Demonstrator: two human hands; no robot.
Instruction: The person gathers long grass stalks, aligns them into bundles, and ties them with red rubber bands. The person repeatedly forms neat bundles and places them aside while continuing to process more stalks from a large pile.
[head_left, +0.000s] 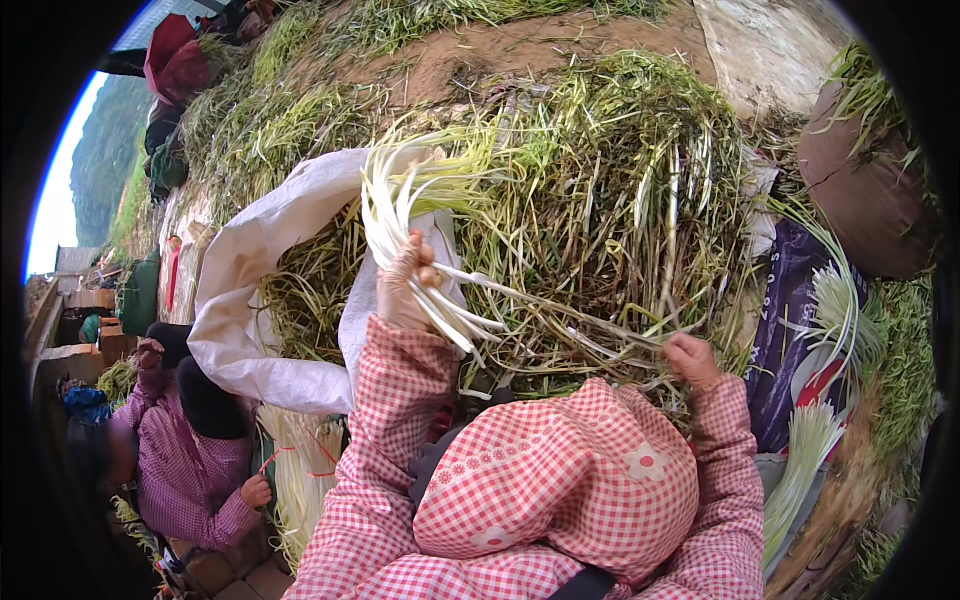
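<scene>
My left hand grips a bunch of long blanched stalks, likely chives. Their white ends point down to the right and their yellow-green leaves fan out above. A limp, brownish outer leaf stretches from the bunch to my right hand, whose fingers are closed on its far end. Beneath both hands lies a heap of loose green and withered leaves. An open white woven sack with leaves inside is just left of my left hand. A red checked apron covers my lap.
To the right, a purple printed sack bears writing, with pale stalk bunches near it. A brown rounded sack is beyond. At left sits a person in a purple checked top, beside tied pale stalk bundles.
</scene>
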